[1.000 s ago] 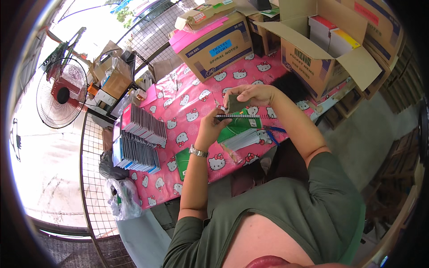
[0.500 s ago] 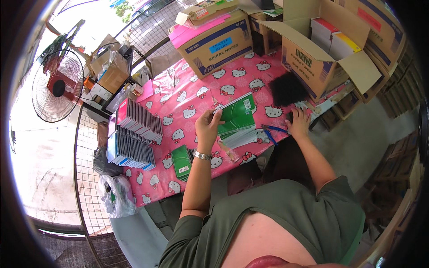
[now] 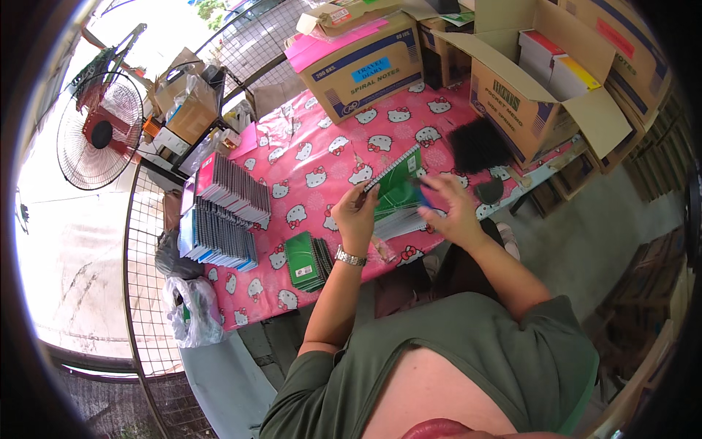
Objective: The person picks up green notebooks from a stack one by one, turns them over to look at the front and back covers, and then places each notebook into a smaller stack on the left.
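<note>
My left hand pinches the left end of a green-covered notebook, by the white coil along its top edge. Lying below that cover are notebooks with white page edges. My right hand is at the notebook's right side, closed around blue-handled pliers; motion smears the tool and its jaws are hard to make out. A small stack of green notebooks with dark coils lies left of my left wrist.
Tall stacks of red and blue notebooks stand at the table's left. Black coils lie at the right, near a dark oval piece. Behind are a closed carton and an open carton. A fan stands far left.
My right hand has left the table's right edge and moved left to the notebook, picking up the blue-handled pliers. The dark oval piece it covered now shows. My left hand keeps its hold.
</note>
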Motion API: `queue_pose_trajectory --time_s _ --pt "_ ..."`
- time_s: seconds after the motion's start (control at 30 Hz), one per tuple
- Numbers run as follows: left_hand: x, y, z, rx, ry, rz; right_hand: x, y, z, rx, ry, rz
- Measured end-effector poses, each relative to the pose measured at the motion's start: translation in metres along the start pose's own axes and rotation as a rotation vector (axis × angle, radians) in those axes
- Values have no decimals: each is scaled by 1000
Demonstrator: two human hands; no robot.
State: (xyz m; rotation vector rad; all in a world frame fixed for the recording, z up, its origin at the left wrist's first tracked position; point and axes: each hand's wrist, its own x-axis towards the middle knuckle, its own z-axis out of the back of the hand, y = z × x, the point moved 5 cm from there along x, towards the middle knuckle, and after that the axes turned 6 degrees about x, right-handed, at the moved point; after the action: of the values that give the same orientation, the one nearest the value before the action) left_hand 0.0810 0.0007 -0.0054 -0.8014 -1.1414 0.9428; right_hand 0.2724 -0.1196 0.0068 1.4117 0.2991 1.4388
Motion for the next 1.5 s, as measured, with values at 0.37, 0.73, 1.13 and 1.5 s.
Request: queue_pose_trajectory --time_s 0.37,0.73,1.13,1.5 --pt "-10 -47 21 418 -124 -466 15 19 -37 712 481 -575" --pt "-77 88 211 -81 -586 336 -34 -158 -7 -178 204 -368" --pt "-30 0 106 868 -58 -377 53 -261 1 -1104 151 -431" --pt "-5 -45 -37 848 727 -597 85 -204 38 -649 38 -435"
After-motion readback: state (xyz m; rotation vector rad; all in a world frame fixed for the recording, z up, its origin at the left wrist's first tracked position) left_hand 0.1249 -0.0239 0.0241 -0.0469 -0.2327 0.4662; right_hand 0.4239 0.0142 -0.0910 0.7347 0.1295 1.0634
